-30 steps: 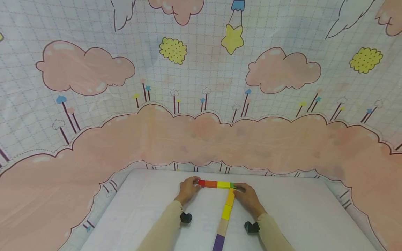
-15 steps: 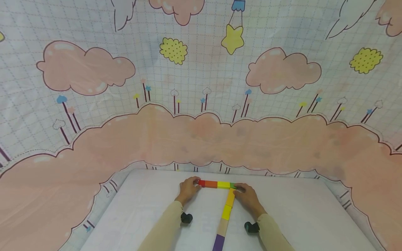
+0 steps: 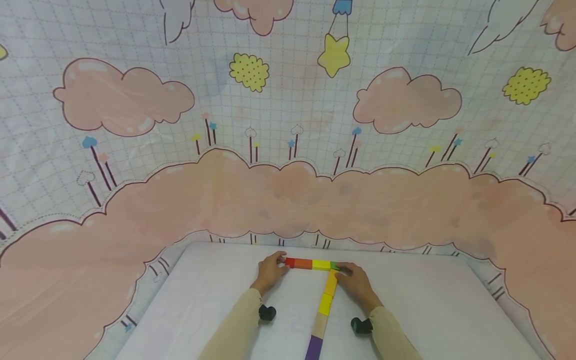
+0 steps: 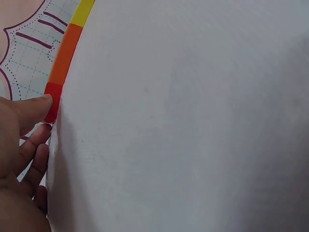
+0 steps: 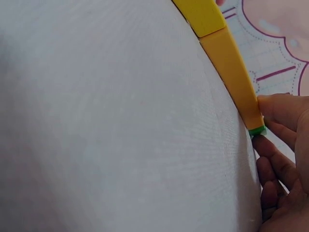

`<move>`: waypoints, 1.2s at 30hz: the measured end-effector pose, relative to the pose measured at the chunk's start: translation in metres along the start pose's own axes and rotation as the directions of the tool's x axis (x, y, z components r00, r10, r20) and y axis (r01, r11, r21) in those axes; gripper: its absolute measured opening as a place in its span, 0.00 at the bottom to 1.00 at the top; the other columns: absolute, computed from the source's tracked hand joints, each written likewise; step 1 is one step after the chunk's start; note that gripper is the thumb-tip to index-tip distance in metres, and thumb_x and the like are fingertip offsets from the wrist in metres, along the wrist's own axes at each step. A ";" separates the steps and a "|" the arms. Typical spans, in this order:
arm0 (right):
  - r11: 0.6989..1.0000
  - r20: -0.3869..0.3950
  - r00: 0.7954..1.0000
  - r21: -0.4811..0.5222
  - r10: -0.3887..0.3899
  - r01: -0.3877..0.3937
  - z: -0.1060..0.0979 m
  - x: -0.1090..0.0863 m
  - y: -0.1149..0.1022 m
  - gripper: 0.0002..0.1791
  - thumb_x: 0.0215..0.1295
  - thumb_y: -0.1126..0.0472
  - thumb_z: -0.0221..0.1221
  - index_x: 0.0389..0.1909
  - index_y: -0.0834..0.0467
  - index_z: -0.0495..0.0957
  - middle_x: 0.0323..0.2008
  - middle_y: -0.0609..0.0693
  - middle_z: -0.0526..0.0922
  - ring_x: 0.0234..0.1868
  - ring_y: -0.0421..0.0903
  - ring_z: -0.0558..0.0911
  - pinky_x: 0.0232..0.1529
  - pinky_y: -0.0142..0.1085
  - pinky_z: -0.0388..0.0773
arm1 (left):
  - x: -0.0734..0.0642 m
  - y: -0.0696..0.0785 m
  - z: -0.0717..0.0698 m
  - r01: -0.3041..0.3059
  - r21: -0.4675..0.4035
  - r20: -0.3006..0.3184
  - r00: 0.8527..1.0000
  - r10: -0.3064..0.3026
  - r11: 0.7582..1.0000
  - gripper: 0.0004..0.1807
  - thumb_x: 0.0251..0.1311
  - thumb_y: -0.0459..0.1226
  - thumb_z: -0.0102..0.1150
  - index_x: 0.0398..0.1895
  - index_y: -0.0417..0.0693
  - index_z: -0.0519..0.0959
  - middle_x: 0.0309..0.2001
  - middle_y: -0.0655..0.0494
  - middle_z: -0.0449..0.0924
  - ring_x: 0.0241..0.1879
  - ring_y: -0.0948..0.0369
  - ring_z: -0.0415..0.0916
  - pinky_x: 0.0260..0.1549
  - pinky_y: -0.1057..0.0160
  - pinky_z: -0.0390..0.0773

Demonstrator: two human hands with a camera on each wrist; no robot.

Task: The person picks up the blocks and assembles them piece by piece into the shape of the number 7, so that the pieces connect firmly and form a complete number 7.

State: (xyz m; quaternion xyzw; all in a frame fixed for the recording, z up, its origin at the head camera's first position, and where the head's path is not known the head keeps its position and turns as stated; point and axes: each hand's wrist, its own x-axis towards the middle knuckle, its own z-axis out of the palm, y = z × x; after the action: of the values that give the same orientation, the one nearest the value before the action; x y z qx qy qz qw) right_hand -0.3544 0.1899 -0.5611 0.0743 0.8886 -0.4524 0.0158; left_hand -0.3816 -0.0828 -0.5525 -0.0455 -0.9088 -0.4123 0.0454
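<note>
My left hand (image 3: 271, 273) is at the left end of a row of coloured blocks on the white table. Its thumb and fingertips meet the red block (image 4: 54, 101) there. An orange block (image 3: 303, 264), a yellow block (image 3: 321, 265) and a green block (image 3: 334, 265) continue the row rightward. At the green end, my right hand (image 3: 356, 284) has its fingers on the green block while the thumb touches the orange-yellow block (image 5: 231, 72). That block begins a second, slanting line running toward me. The fingers partly hide the red and green blocks.
The slanting line continues with another yellow block (image 3: 325, 304), a tan block (image 3: 319, 326) and a purple block (image 3: 313, 347). A cloud-patterned cloth (image 3: 288, 200) rises behind the white table (image 3: 216, 280). Dark wrist devices sit at both cuffs.
</note>
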 end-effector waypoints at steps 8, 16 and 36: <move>1.000 -0.002 1.000 0.025 0.007 -0.007 -0.002 0.004 0.002 0.19 0.66 0.52 0.61 0.58 0.48 0.78 0.64 0.53 0.75 0.68 0.56 0.68 0.70 0.60 0.60 | 0.001 -0.002 -0.001 0.004 -0.027 0.016 1.000 -0.003 1.000 0.21 0.59 0.37 0.67 0.56 0.46 0.78 0.47 0.49 0.84 0.52 0.50 0.76 0.62 0.41 0.62; 0.999 0.001 1.000 0.047 0.011 -0.011 -0.005 0.010 0.008 0.22 0.67 0.52 0.58 0.60 0.52 0.76 0.62 0.55 0.76 0.65 0.56 0.71 0.68 0.59 0.63 | 0.001 -0.006 0.002 -0.019 -0.058 0.028 0.999 0.020 0.998 0.19 0.59 0.37 0.66 0.54 0.45 0.79 0.47 0.48 0.83 0.51 0.49 0.77 0.58 0.43 0.72; 0.994 0.002 1.000 0.110 -0.030 0.029 -0.021 0.013 0.000 0.21 0.70 0.53 0.56 0.61 0.53 0.75 0.61 0.55 0.77 0.62 0.53 0.74 0.66 0.54 0.69 | 0.005 -0.006 -0.009 -0.022 -0.101 0.032 0.999 0.026 0.995 0.15 0.65 0.37 0.60 0.54 0.45 0.78 0.46 0.51 0.82 0.51 0.53 0.76 0.59 0.46 0.73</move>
State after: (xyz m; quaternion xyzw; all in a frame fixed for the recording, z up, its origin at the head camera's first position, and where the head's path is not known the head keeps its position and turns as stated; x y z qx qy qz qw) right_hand -0.3664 0.2084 -0.5499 0.0612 0.8633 -0.5009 0.0066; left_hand -0.3865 -0.0938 -0.5503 -0.0655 -0.8868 -0.4563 0.0330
